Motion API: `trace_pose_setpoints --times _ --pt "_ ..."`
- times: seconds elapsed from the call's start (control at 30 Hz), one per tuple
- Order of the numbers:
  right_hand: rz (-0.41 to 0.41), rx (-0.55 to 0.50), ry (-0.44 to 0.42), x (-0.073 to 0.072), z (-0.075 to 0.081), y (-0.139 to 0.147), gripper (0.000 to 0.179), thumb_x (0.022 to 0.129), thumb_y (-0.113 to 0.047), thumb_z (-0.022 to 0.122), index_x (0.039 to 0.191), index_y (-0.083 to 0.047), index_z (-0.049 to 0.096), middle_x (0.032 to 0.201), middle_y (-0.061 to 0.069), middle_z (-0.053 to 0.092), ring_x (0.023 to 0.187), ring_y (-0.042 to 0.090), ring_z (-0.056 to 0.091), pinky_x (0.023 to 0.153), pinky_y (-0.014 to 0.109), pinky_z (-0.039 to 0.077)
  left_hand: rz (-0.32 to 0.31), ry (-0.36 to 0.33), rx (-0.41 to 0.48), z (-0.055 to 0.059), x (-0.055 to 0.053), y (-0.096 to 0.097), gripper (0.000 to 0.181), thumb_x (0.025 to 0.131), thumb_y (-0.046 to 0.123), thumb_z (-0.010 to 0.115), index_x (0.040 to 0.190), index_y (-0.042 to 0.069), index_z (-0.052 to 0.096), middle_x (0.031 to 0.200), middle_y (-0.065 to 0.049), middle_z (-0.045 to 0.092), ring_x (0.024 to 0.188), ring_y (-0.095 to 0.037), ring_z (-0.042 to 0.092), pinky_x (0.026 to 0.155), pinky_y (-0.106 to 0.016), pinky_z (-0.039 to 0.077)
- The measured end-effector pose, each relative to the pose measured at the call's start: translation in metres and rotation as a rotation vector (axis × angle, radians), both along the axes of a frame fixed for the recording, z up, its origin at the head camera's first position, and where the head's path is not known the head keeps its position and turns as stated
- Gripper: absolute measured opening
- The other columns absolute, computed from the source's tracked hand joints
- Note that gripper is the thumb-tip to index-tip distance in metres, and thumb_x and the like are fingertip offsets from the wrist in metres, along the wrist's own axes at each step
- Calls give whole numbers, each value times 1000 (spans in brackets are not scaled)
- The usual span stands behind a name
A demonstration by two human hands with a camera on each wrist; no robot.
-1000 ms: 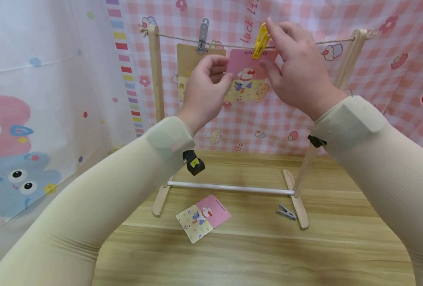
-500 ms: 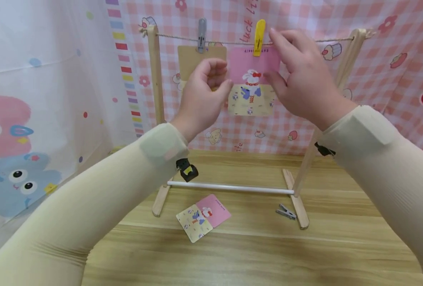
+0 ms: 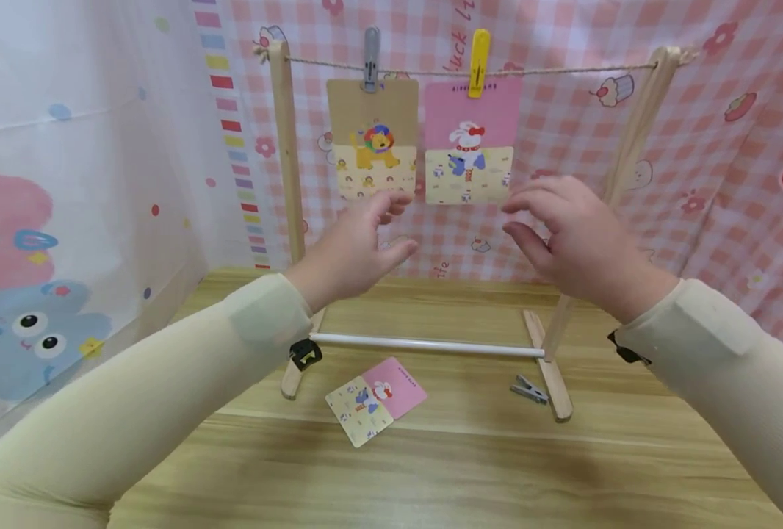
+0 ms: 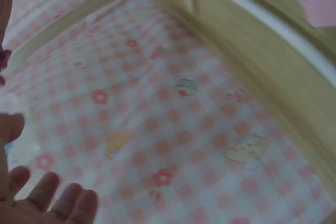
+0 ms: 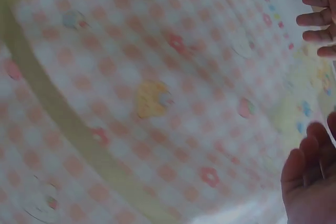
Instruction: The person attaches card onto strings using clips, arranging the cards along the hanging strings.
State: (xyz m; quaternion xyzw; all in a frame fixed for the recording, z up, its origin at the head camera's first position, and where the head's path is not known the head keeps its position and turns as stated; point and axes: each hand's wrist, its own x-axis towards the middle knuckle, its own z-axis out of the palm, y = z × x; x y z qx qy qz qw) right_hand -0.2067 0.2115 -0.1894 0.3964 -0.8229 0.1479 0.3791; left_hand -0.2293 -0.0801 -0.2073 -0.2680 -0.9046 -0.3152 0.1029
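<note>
A pink and cream card with a rabbit hangs from the rope, clipped by a yellow clothespin. Beside it, to the left, a tan and cream lion card hangs under a grey clothespin. My left hand is in the air below the lion card, fingers relaxed and holding nothing. Just below and right of the rabbit card, my right hand has its fingers loosely bent with nothing between them. Both hands also show at the edges of the wrist views.
The rope runs between two wooden posts joined low down by a white rod. On the wooden table lie another pink and cream card and a second grey clothespin. A checked cloth hangs behind.
Both hands have come away from the rabbit card and moved down. My right hand let go of the yellow clothespin, which now stands upright on the rope with the card hanging straight.
</note>
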Motion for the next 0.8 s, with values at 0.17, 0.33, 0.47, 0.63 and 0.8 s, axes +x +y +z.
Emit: trace_pose_setpoints --times 0.17,0.33,0.47,0.63,0.8 --pt "-43 144 -265 -4 -37 10 11 95 -7 77 105 -5 76 99 9 78 93 27 69 82 46 58 58 -69 -322 -31 -4 -8 84 100 47 71 166 20 27 170 -12 34 152 -34 41 123 -53 40" --pt "-144 374 -605 -5 -84 22 18 99 -19 74 113 -8 76 109 7 77 97 23 73 84 45 62 42 -239 -538 -66 -2 -16 87 97 53 72 165 20 30 171 -12 33 148 -37 48 118 -56 46" --pt "-160 482 -766 -7 -117 32 15 99 -20 74 110 -10 73 103 1 75 91 15 70 80 39 60 -28 -381 -651 -94 8 -22 80 94 49 77 159 17 42 163 -11 46 143 -34 54 116 -54 47" --pt "-187 505 -896 -6 -144 42 21 97 -20 76 112 -6 71 92 -2 71 79 8 61 69 32 55 -51 -458 -680 -123 18 -26 78 90 44 83 155 18 49 155 -10 54 127 -27 62 107 -50 53" --pt "-207 503 -923 -6 -165 46 12 95 -18 77 100 -10 69 81 -5 64 69 7 55 62 27 49 -23 -491 -677 -141 23 -25 81 86 46 86 154 21 50 152 -7 55 118 -22 62 100 -48 55"
